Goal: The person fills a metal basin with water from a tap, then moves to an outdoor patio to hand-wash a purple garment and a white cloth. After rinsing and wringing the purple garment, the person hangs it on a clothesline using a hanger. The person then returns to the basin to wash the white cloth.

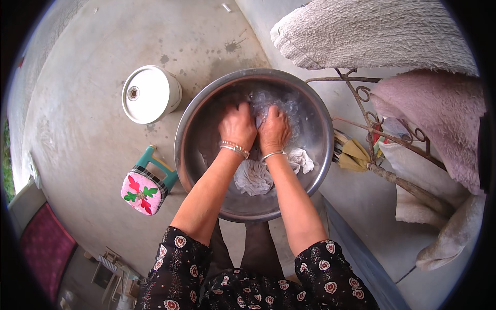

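Both my hands are inside a wide stainless steel basin (186, 116) that holds water. My left hand (237, 126), with bracelets at its wrist, has its fingers curled around part of a dark wet cloth (254, 153). Close beside it, my right hand (274, 130) is also closed on the dark cloth, and a bangle circles that wrist. Much of this cloth is hidden under my hands and in the dark water. Splashing, bubbly water shows beyond my right hand. A crumpled white cloth (254, 178) lies in the basin's near part, with another white piece (302, 159) to its right.
A lidded white bucket (147, 94) and a small green stool (169, 180) with a pink flowered cushion (140, 193) stand left on the concrete floor. At right, a metal rack (358, 102) carries a grey rug (372, 35) and a pink towel (434, 116).
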Available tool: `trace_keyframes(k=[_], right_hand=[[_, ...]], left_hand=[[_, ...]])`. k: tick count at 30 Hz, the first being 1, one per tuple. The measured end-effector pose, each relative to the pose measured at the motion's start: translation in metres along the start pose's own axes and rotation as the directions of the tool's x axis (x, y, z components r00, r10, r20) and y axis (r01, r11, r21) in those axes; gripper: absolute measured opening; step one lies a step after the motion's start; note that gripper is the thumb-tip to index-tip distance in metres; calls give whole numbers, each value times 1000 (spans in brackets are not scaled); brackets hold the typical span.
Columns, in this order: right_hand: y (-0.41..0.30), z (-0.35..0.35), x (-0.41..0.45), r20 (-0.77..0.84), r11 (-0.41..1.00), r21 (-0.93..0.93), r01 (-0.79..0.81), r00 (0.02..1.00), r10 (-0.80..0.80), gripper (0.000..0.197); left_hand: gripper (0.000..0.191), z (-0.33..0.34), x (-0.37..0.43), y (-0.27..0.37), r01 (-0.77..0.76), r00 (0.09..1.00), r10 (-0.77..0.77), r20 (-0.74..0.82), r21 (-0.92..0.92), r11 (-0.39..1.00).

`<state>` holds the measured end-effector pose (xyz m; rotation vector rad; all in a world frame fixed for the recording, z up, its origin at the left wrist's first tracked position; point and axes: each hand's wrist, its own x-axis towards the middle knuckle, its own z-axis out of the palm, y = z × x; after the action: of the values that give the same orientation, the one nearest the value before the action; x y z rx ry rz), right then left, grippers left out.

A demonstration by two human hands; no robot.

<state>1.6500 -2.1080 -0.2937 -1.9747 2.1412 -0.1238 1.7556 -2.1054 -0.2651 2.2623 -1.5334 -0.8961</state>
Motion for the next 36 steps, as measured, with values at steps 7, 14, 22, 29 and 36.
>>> trace_keyframes(k=[7, 14, 22, 29, 36], right_hand=[[39, -65, -24, 229, 396, 903, -167, 967, -115, 19], [6, -36, -43, 23, 980, 74, 186, 982, -188, 60], [11, -16, 18, 102, 756, 654, -36, 994, -41, 19], [35, -72, -48, -34, 716, 662, 219, 964, -263, 31], [3, -18, -33, -13, 978, -36, 205, 978, -206, 47]], left_hand=[[27, -42, -54, -11, -176, 978, 103, -182, -450, 876], [49, -1, -65, -13, -4, 980, 25, -197, 102, 995], [23, -2, 15, 4, -27, 988, -70, -135, -611, 792], [29, -42, -64, -2, -240, 941, 173, -290, -215, 947], [42, 12, -50, -9, -65, 975, 92, -204, 136, 989]])
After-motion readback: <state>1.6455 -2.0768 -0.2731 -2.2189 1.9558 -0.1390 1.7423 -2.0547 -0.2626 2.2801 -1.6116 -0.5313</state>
